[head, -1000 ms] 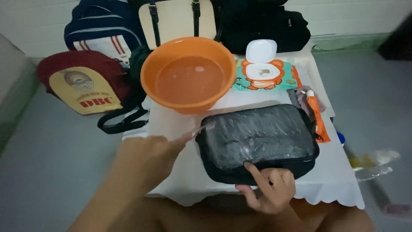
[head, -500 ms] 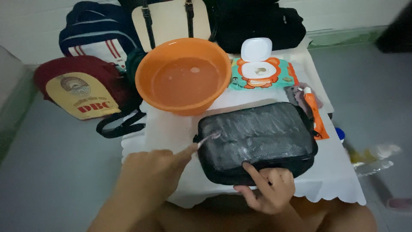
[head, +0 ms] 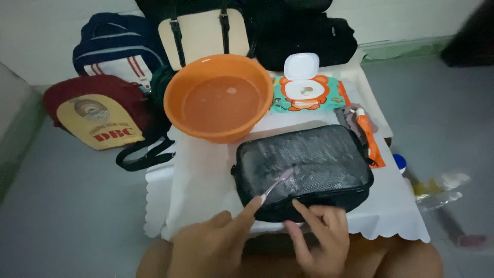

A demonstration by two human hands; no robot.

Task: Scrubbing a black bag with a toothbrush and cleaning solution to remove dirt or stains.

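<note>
A black zipped pouch (head: pixel 309 164) with a soapy, greyish top lies on a white cloth (head: pixel 206 175) over a small table. My left hand (head: pixel 216 242) holds a small pale brush (head: pixel 278 184), whose head rests on the pouch's front left part. At the pouch's near edge, my right hand (head: pixel 319 237) presses the fingers against its side. An orange basin (head: pixel 218 98) of water stands just behind the pouch, to the left.
A wet-wipe pack (head: pixel 307 92) with its white lid open lies behind the pouch. An orange tube (head: pixel 366 135) lies at the right. Several bags crowd the back: a maroon one (head: pixel 95 110), a navy one (head: pixel 118 44), a cream one (head: pixel 203 31) and a black one (head: pixel 303 36). Grey floor lies around.
My left hand has drawn back toward me and to the right, and the brush has slid from the pouch's left edge to its front middle. The right hand stays at the near edge.
</note>
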